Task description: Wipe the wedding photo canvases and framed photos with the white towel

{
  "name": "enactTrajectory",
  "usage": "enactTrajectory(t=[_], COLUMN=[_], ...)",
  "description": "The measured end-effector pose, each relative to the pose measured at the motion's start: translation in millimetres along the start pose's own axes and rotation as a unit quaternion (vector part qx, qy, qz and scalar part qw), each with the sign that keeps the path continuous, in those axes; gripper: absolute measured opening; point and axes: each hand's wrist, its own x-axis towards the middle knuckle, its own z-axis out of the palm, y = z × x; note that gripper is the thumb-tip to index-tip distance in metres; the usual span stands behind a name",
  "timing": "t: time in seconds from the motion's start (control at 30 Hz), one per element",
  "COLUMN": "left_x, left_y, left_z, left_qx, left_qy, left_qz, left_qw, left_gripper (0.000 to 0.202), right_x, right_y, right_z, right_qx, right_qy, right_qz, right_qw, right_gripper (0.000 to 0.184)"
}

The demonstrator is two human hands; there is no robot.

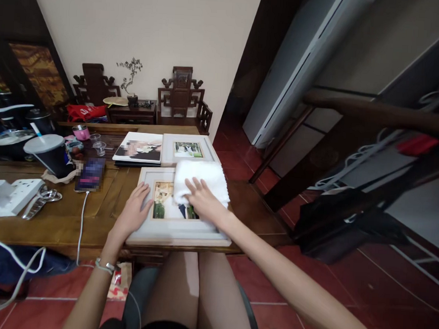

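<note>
A white picture frame (178,236) with a photo lies flat at the near edge of the wooden table (63,219). My left hand (134,212) rests flat on the frame's left border, fingers stretched out. My right hand (202,199) lies flat, fingers spread, on a white cloth (203,179) that covers the frame's upper right part and its glass. A second white frame (188,150) and a frameless photo print (138,148) lie just beyond.
Left on the table are a phone (90,174) on a white cable, a black cup with a lid (51,154), a white power strip (19,194), scissors and small cups. Carved wooden chairs (181,97) stand by the wall. A dark wooden rack (354,158) stands to the right.
</note>
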Motion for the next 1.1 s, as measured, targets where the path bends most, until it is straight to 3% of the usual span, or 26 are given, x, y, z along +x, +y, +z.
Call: enactTrajectory(t=[0.17, 0.3, 0.4, 0.57, 0.67, 0.73, 0.83, 1.0, 1.1], left_x=[-1, -1, 0, 1, 1, 0, -1, -1, -1], left_y=[1, -1, -2, -2, -1, 0, 1, 1, 0], left_z=[2.4, 3.4, 1.9, -2.4, -2.9, -2.2, -0.2, 1.9, 1.3], left_qx=[0.023, 0.038, 0.043, 0.046, 0.042, 0.036, 0.025, 0.020, 0.019], left_qy=[-0.008, -0.009, -0.020, -0.038, -0.040, -0.038, -0.026, -0.019, -0.018], left_qz=[0.003, 0.016, 0.024, 0.031, 0.025, 0.019, 0.006, -0.002, 0.009], left_qw=[1.000, 0.999, 0.999, 0.998, 0.998, 0.998, 0.999, 1.000, 1.000], left_gripper=[0.050, 0.049, 0.049, 0.050, 0.050, 0.050, 0.050, 0.051, 0.050], right_x=[-76, -96, -74, 0, 28, 27, -6, -87, -99], right_y=[-39, -50, -42, -4, 10, 9, -8, -41, -50], right_z=[-30, -42, -27, 0, 5, 4, -8, -59, -71], right_qx=[0.084, 0.178, 0.172, 0.091, 0.056, 0.053, 0.091, 0.206, 0.242], right_qy=[-0.054, -0.063, -0.036, 0.040, 0.044, 0.025, -0.023, -0.129, -0.146], right_qz=[-0.064, -0.099, -0.049, 0.060, 0.067, 0.043, 0.001, -0.075, -0.101], right_qw=[0.993, 0.977, 0.983, 0.993, 0.995, 0.997, 0.996, 0.967, 0.954], right_gripper=[0.042, 0.050, 0.057, 0.056, 0.050, 0.048, 0.052, 0.059, 0.057])
